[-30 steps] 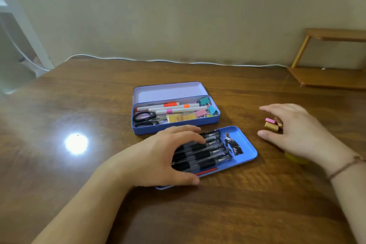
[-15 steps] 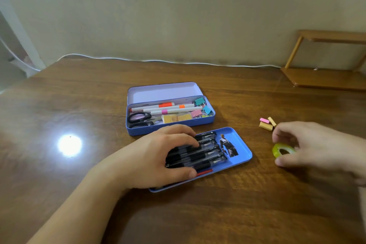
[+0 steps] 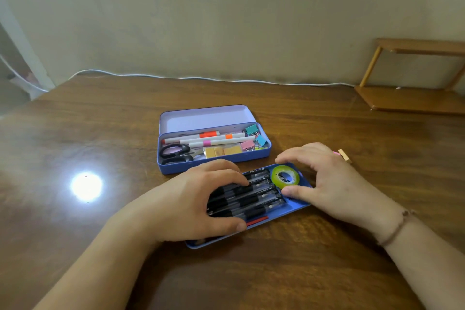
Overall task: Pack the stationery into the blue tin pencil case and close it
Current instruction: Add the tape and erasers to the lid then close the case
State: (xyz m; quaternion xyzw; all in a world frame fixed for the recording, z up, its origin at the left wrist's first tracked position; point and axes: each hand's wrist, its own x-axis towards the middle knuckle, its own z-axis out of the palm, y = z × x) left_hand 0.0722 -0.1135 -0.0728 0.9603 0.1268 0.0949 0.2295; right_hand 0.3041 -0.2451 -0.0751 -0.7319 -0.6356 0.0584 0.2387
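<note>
Head view: one wide-angle frame, looking down at a wooden table.
Tin pencil case: is being shown open near the table's middle, lid tipped back; scissors, white markers, binder clips and yellow blocks are being held inside.
Blue tray: is lying just in front of the case, separate from it; black pens are lined up in it.
Left hand: is being pressed on the pens, fingers curled over them, thumb at the tray's near edge.
Green tape roll: is being set flat at the tray's right end.
Right hand: is being arched around the roll, fingers spread; contact cannot be told.
Small blocks: are partly hidden behind the right hand.
</note>
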